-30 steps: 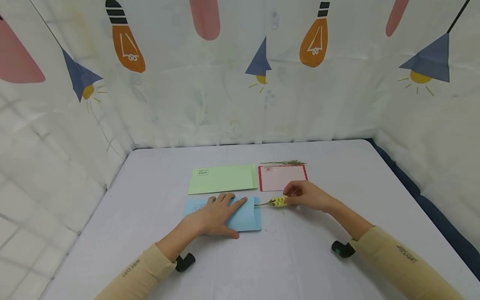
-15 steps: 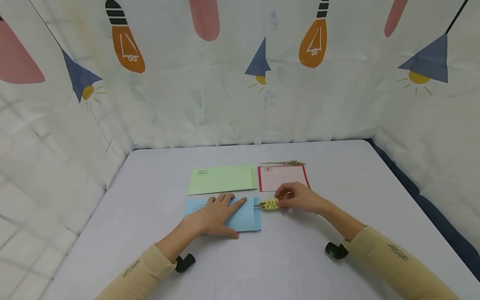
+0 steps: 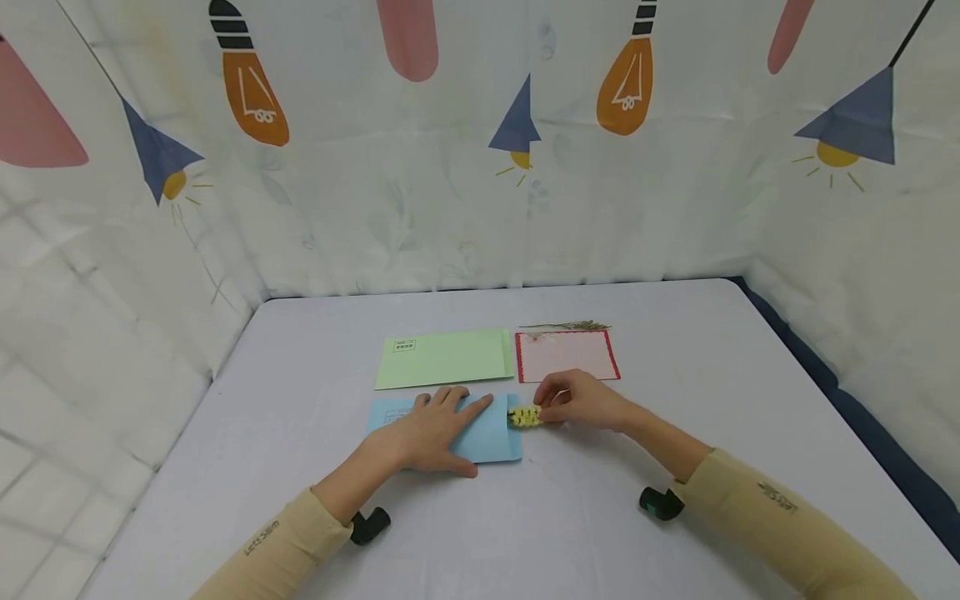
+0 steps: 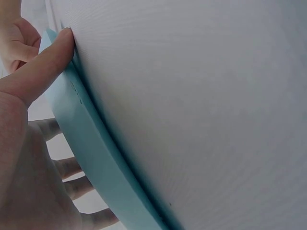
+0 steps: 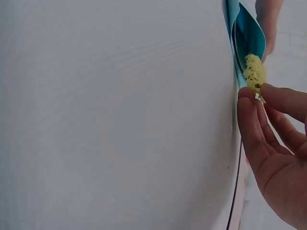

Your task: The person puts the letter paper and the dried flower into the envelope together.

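Note:
A blue envelope (image 3: 487,437) lies on the table, its mouth toward the right. My left hand (image 3: 427,437) rests spread over it, fingers straight, with the thumb at the near edge. In the left wrist view the thumb reaches along the blue envelope (image 4: 88,122). My right hand (image 3: 581,402) pinches the yellow flower sprig (image 3: 524,417) by its outer end. The sprig's stem is hidden inside the envelope. In the right wrist view the yellow blossoms (image 5: 254,72) stand right at the gaping mouth, between thumb and fingertips.
Behind the blue envelope lies a light green envelope (image 3: 446,360). To its right is a pink card with a red border (image 3: 562,354), and a dried sprig (image 3: 577,325) lies along the card's far edge. All rest on a white-covered table (image 3: 322,350).
My right hand has moved left, pushing the flower sprig's stem into the blue envelope until the blossoms reach its mouth. The left hand has stayed in place.

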Demonstrator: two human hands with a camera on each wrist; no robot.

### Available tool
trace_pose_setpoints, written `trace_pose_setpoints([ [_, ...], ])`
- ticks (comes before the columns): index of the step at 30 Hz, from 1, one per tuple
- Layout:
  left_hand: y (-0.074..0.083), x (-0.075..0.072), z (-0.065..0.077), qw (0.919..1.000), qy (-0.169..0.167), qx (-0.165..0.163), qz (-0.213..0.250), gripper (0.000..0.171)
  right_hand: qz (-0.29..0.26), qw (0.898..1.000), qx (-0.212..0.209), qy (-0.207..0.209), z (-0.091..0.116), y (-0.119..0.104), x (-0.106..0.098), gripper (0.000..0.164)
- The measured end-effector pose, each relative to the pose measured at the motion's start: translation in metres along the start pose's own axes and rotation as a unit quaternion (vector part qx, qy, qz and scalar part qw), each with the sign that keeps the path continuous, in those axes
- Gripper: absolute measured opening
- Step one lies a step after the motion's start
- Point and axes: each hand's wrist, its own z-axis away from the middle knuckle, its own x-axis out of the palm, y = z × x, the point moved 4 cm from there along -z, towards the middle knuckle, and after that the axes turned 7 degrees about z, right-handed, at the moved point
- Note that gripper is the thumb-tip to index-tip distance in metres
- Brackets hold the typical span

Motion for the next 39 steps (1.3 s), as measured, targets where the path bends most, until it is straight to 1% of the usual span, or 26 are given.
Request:
trace_pose_setpoints([
  [8,0.001,-0.001,0.000,1.0000,-0.003,-0.001,-0.003,0.102,0.010,1.000,-0.006,-0.005,-0.007,-0.002,0.008,0.010],
  [16,0.000,0.000,-0.001,1.0000,-0.007,-0.004,-0.003,0.102,0.005,1.000,0.006,0.009,-0.010,-0.005,0.013,0.009],
  [32,0.000,0.000,0.000,1.0000,-0.008,-0.003,0.002,0.102,-0.077,0.997,0.019,0.014,-0.021,-0.012,0.029,0.012],
  [36,0.000,0.001,0.000,0.9999,-0.008,-0.001,0.007,0.102,-0.067,0.997,0.026,0.024,-0.022,-0.014,0.030,0.013],
  [39,0.000,0.000,0.000,0.9999,-0.006,0.001,0.009,0.102,-0.065,0.997,0.021,0.031,-0.022,-0.017,0.029,0.015],
])
